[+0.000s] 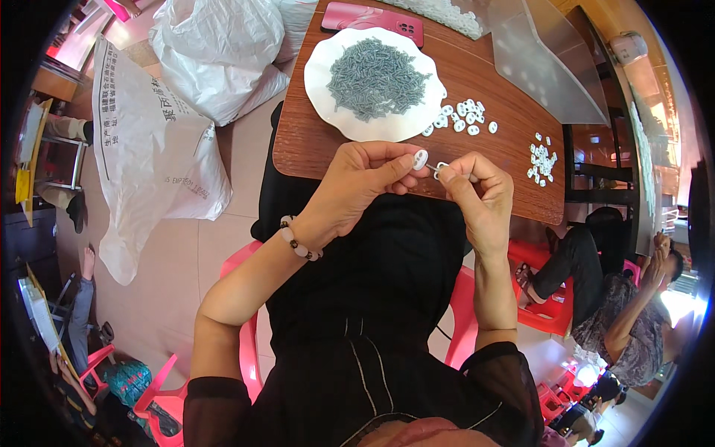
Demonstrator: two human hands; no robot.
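Observation:
My left hand [356,179] pinches a small white oval plastic piece [420,159] with holes in it, between thumb and forefinger. Just right of it, my right hand [480,195] is closed at the fingertips on a second small white piece [440,170]. A thin greyish pin or screw [432,167] spans the gap between the two; its exact kind is too small to tell. Both hands are held up over the near edge of the brown table [302,153]. Beyond them stands a wavy-rimmed white plate [317,80], heaped with short grey-blue screw-like pins [378,78].
Loose white oval pieces [459,123] lie right of the plate, and a pile of smaller white pieces [542,160] farther right. A pink phone [410,28] lies behind the plate. A translucent panel [547,67] stands at right. White sacks [149,141] sit at left; a person [629,324] sits at right.

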